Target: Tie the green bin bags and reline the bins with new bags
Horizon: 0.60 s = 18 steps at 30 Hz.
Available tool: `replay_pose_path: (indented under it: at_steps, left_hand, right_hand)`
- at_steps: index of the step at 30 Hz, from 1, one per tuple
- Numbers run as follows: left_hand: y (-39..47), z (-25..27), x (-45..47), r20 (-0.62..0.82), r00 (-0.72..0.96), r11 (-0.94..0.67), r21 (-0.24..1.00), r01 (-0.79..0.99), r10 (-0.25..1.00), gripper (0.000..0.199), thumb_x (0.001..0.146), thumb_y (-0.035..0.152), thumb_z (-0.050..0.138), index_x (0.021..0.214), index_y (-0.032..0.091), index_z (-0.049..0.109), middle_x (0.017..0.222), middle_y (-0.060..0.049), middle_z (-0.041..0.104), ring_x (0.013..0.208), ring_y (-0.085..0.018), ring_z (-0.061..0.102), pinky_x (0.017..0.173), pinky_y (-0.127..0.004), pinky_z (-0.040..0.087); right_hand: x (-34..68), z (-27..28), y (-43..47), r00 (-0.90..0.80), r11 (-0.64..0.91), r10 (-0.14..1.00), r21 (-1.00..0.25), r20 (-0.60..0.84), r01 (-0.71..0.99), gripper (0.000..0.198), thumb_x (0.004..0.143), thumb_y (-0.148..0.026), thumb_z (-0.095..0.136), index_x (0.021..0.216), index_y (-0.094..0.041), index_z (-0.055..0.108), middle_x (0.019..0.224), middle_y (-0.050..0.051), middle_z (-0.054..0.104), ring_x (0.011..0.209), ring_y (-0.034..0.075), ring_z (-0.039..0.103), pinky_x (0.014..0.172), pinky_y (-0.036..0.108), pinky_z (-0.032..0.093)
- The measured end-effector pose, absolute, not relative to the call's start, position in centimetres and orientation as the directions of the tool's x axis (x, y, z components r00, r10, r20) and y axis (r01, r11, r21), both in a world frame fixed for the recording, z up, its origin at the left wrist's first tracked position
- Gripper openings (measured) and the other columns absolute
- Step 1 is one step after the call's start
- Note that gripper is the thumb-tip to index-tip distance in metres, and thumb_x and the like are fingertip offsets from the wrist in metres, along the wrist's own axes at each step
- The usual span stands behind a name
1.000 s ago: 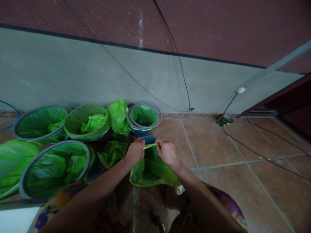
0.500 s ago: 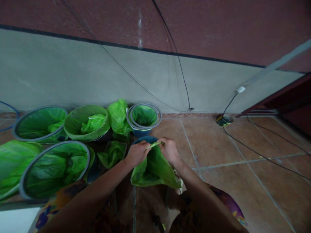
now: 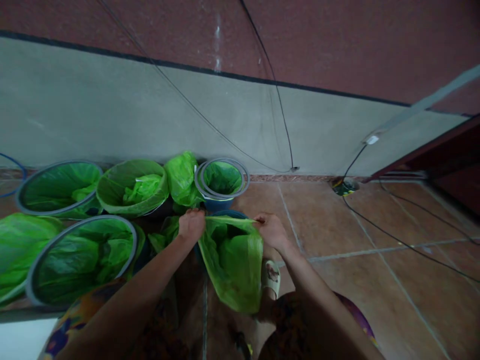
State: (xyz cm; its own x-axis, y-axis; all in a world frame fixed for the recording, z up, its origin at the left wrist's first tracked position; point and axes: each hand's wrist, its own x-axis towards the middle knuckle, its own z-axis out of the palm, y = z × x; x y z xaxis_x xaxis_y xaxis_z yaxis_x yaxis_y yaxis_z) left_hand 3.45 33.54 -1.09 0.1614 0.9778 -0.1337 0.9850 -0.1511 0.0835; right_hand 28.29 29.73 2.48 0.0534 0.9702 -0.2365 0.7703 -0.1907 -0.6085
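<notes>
A green plastic bag [image 3: 236, 265] hangs between my hands, its mouth edge pulled taut. My left hand [image 3: 192, 225] is closed on the left end of that edge. The right end is pinched in my right hand [image 3: 270, 229]. Behind and partly under the bag stands a blue bin [image 3: 228, 214]; most of it is hidden, so I cannot tell how far the bag sits inside. Just beyond is a smaller bin with grey rings [image 3: 222, 179], lined with green plastic. A bunched green bag [image 3: 182, 178] rests to its left.
Several bins lined with green bags stand at the left, among them a grey-rimmed bin [image 3: 84, 260] and a bag-covered bin [image 3: 132, 189]. A black cable [image 3: 397, 246] crosses the tiled floor [image 3: 337, 285] at the right. A small dark container [image 3: 344, 186] stands by the wall.
My hands have moved apart, left hand to the left and right hand slightly right. The bag's edge between them is now stretched wide, and the bag hangs lower.
</notes>
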Motion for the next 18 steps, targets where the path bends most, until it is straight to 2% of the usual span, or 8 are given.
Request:
replay_pose_path:
  at_steps: [3, 5, 7, 10, 14, 16, 18]
  left_hand:
    - [34.2, -1.0, 2.8, -0.089, 0.115, -0.103, 0.123, 0.987, 0.989, 0.029, 0.086, 0.017, 0.042, 0.098, 0.014, 0.068, 0.099, -0.014, 0.070, 0.098, -0.027, 0.066, 0.077, -0.033, 0.051]
    - [34.3, -0.6, 2.8, -0.088, 0.122, -0.106, 0.171, 0.980, 0.989, 0.029, 0.087, 0.017, 0.042, 0.101, 0.015, 0.067, 0.097, -0.012, 0.071, 0.091, -0.023, 0.067, 0.080, -0.031, 0.050]
    - [34.0, 0.0, 3.2, -0.083, 0.163, -0.142, 0.210, 0.967, 0.983, 0.029, 0.088, 0.018, 0.041, 0.101, 0.016, 0.067, 0.097, -0.010, 0.071, 0.088, -0.021, 0.067, 0.079, -0.030, 0.049]
    - [33.2, 0.8, 4.2, -0.033, 0.249, -0.234, 0.250, 0.940, 0.968, 0.027, 0.091, 0.020, 0.041, 0.099, 0.017, 0.067, 0.096, -0.009, 0.069, 0.087, -0.020, 0.066, 0.079, -0.029, 0.048]
    - [32.1, 1.3, 5.1, 0.062, 0.395, -0.397, 0.268, 0.878, 0.917, 0.026, 0.091, 0.021, 0.043, 0.101, 0.021, 0.068, 0.094, -0.007, 0.066, 0.088, -0.019, 0.062, 0.085, -0.029, 0.045]
    - [31.8, 1.3, 5.3, 0.088, 0.446, -0.453, 0.267, 0.851, 0.891, 0.026, 0.092, 0.022, 0.043, 0.101, 0.021, 0.068, 0.091, -0.006, 0.065, 0.086, -0.019, 0.060, 0.086, -0.030, 0.044]
    - [31.6, 1.4, 5.4, 0.096, 0.478, -0.485, 0.259, 0.835, 0.873, 0.026, 0.093, 0.023, 0.042, 0.099, 0.021, 0.067, 0.090, -0.006, 0.063, 0.086, -0.019, 0.059, 0.086, -0.031, 0.044]
  right_hand:
    - [29.4, 3.0, 29.6, 0.057, -0.204, 0.935, -0.401, -0.349, 0.893, 0.016, 0.080, -0.017, 0.057, 0.075, -0.015, 0.072, 0.071, 0.005, 0.071, 0.069, 0.015, 0.064, 0.059, 0.020, 0.042]
    - [29.6, 3.0, 29.4, 0.053, -0.183, 0.917, -0.298, -0.396, 0.937, 0.013, 0.080, -0.020, 0.061, 0.083, -0.015, 0.073, 0.081, 0.008, 0.073, 0.075, 0.018, 0.066, 0.063, 0.023, 0.045]
    - [29.3, 2.8, 29.2, 0.014, -0.125, 0.912, -0.245, -0.410, 0.961, 0.020, 0.078, -0.025, 0.067, 0.095, -0.016, 0.072, 0.094, 0.011, 0.073, 0.085, 0.022, 0.067, 0.071, 0.027, 0.048]
    - [28.0, 2.3, 29.0, -0.052, -0.042, 0.929, -0.243, -0.367, 0.969, 0.039, 0.076, -0.030, 0.071, 0.113, -0.017, 0.067, 0.111, 0.013, 0.069, 0.102, 0.026, 0.064, 0.085, 0.032, 0.047]
    - [26.0, 1.5, 29.0, -0.146, 0.063, 0.966, -0.352, -0.214, 0.934, 0.056, 0.081, -0.031, 0.066, 0.133, -0.017, 0.052, 0.124, 0.013, 0.063, 0.116, 0.024, 0.057, 0.096, 0.033, 0.043]
    - [25.2, 1.2, 29.0, -0.188, 0.108, 0.965, -0.378, -0.181, 0.919, 0.045, 0.086, -0.029, 0.060, 0.129, -0.018, 0.056, 0.120, 0.011, 0.066, 0.113, 0.022, 0.059, 0.094, 0.030, 0.043]
    - [24.8, 1.1, 29.0, -0.186, 0.110, 0.964, -0.351, -0.191, 0.930, 0.028, 0.091, -0.025, 0.051, 0.114, -0.020, 0.065, 0.110, 0.010, 0.070, 0.104, 0.020, 0.064, 0.089, 0.028, 0.044]
